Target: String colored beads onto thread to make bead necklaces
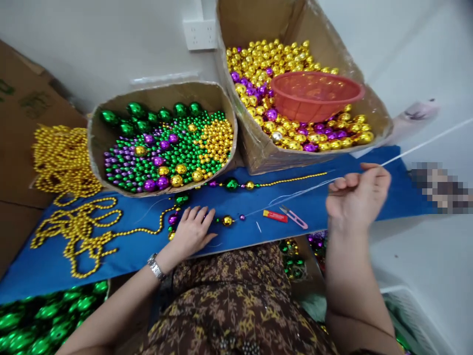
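Observation:
My left hand (190,231) lies palm down over a strand of mixed beads, fingers stretched out; the beads beneath it are hidden. Past its fingertips, a large gold bead (227,221) and a small purple bead (242,217) sit on the white string (295,191). That string runs up to my right hand (354,195), which is closed around it above the blue table (207,241); a white length continues beyond the fist toward the upper right. Between the hands lie a red and yellow lighter (275,216) and pink-handled thread snips (295,218).
A cardboard box (92,148) of green, purple and gold beads stands behind my left hand. A taller box (254,158) holds gold and purple beads and a red basket (314,101). Gold bead chains (81,236) lie at left; another beaded strand (291,180) crosses behind.

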Tool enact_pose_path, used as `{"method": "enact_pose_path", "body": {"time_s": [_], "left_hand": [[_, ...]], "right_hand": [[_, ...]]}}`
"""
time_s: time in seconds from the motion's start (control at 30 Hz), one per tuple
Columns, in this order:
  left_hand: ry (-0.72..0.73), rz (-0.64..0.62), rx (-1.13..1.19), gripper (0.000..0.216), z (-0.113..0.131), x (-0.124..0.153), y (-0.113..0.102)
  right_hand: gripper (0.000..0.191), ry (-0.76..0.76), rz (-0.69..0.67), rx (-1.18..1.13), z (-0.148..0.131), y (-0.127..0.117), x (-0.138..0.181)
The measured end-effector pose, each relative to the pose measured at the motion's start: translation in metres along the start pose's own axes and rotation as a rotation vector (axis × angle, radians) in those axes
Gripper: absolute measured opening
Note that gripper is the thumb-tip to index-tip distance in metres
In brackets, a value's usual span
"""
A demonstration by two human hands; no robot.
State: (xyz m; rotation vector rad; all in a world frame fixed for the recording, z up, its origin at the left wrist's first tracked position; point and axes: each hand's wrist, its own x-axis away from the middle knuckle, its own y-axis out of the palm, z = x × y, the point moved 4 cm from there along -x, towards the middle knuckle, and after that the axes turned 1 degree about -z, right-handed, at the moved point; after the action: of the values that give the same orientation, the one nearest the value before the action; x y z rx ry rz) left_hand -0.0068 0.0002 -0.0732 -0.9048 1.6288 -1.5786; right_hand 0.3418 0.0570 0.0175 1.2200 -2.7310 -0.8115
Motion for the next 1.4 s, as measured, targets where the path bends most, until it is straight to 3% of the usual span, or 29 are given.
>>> {"method": "enact_pose_path", "body": {"time_s": [0.1,0.23,0.43,0.5,0.67,0.8,0.9,1.0,1.17,1.3,1.4], "left_hand": [[-0.041,-0.071,-0.035,0.059,-0.016,0.012,0.007],[-0.045,-0.125,-0.185,0.049,-0.038,0.007,0.013],[-0.139,-0.045,-0.277,0.048,-0.063,-0.004,-0.011],[-0.128,-0.002,-0.188,0.046,-0.053,-0.009,-0.019],[0.018,0.184,0.080,0.052,0.001,-0.035,-0.023],[0.115,0.306,0.184,0.035,0.021,-0.047,-0.031],[0.070,0.422,0.229,0.026,-0.002,-0.046,-0.051],[-0.143,0.481,0.154,0.027,-0.048,-0.046,-0.072],[-0.327,0.281,-0.029,0.031,-0.109,-0.060,-0.077],[-0.331,0.150,-0.073,0.031,-0.121,-0.074,-0.075],[-0.388,0.194,-0.042,0.033,-0.134,-0.082,-0.081]], "right_hand": [[0.021,-0.031,0.065,-0.007,-0.004,0.000,-0.007],[0.022,-0.117,0.069,0.005,-0.008,0.004,-0.007],[0.014,-0.270,-0.147,-0.009,-0.014,0.031,0.032],[0.019,-0.266,-0.227,-0.015,-0.012,0.043,0.049],[0.021,-0.164,-0.390,-0.024,-0.011,0.067,0.073],[0.016,-0.075,-0.506,0.016,-0.006,0.067,0.082],[0.016,-0.045,-0.590,0.150,0.012,0.056,0.094],[0.019,-0.018,-0.677,0.345,0.036,0.046,0.109],[0.023,-0.057,-0.788,0.582,0.054,0.044,0.126],[0.023,-0.100,-0.812,0.640,0.055,0.047,0.125],[0.023,-0.128,-0.806,0.658,0.054,0.048,0.124]]}}
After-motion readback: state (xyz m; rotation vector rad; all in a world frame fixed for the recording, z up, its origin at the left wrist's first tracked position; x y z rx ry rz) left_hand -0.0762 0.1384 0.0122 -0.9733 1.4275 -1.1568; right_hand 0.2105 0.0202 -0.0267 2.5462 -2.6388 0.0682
